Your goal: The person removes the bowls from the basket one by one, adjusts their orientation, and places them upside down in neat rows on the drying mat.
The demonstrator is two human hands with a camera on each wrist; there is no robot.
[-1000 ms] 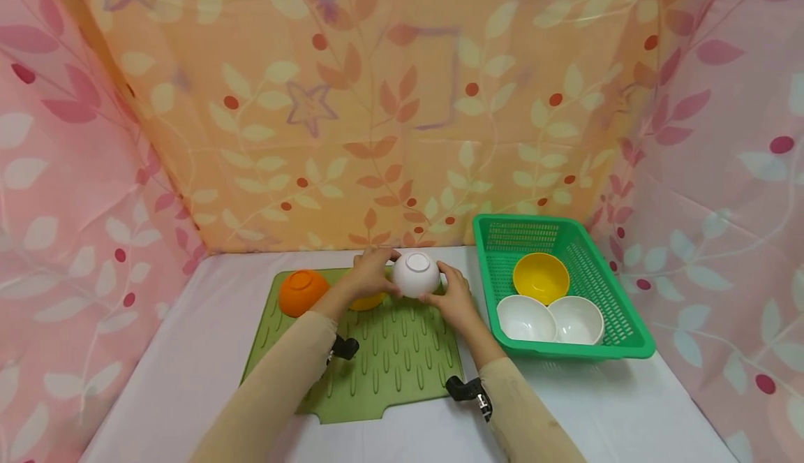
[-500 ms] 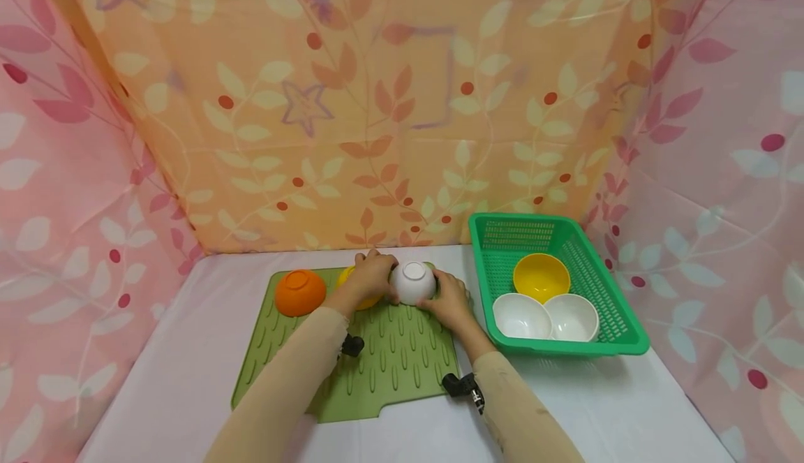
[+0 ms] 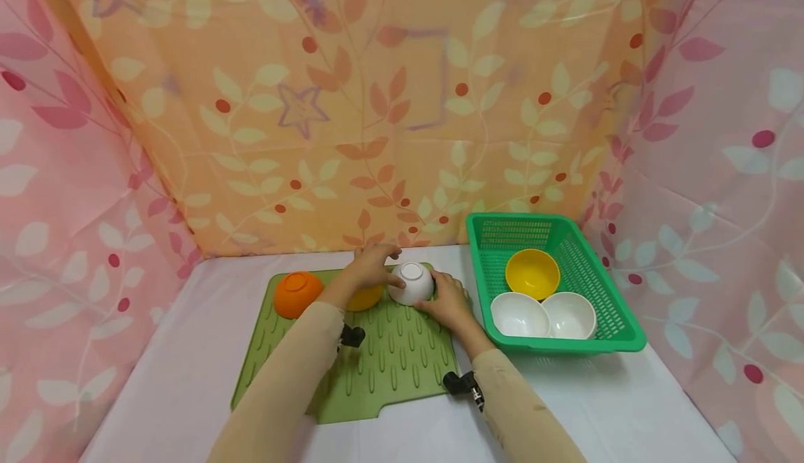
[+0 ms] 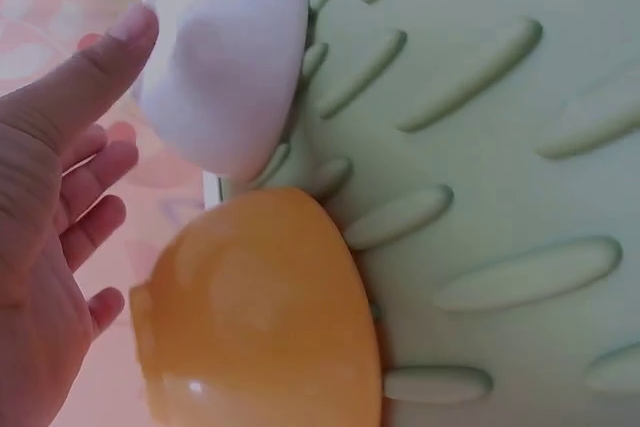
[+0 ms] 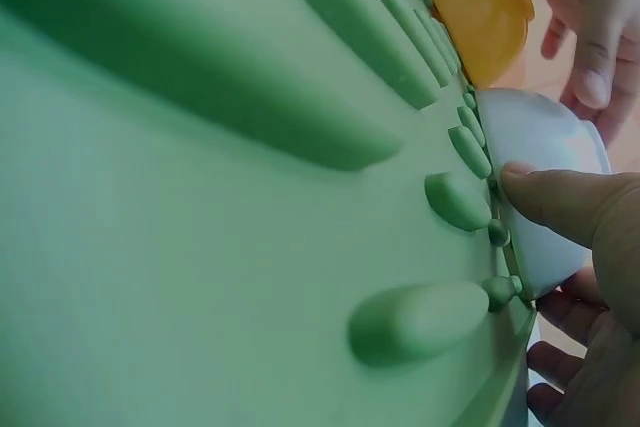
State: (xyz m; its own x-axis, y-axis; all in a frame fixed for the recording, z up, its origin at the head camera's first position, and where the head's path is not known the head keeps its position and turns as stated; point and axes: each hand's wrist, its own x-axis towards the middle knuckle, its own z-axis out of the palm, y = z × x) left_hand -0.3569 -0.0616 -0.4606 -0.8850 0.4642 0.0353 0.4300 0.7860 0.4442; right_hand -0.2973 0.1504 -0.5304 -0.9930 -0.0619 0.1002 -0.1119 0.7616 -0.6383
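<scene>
A white bowl (image 3: 412, 283) sits upside down at the back right of a green ribbed drying mat (image 3: 392, 376). My right hand (image 3: 449, 301) grips its right side, thumb low on the wall and fingers behind, as the right wrist view shows of the bowl (image 5: 545, 147). My left hand (image 3: 370, 269) hovers over an upturned yellow bowl (image 3: 364, 300), fingers loosely spread, its thumb at the white bowl's left side. In the left wrist view the left hand (image 4: 50, 187) holds nothing. An upturned orange bowl (image 3: 298, 294) is at the mat's back left.
Right of the mat stands a green plastic basket (image 3: 628, 337). Inside are a yellow bowl (image 3: 532, 274) and two white bowls (image 3: 518, 316), openings up. A floral curtain (image 3: 352, 100) rises behind the white-covered table (image 3: 163, 379) and along both sides.
The white bowl has come down onto the mat between both hands. My left hand has loosened and lifted off it, while the right keeps its grip. The camera view shifts slightly.
</scene>
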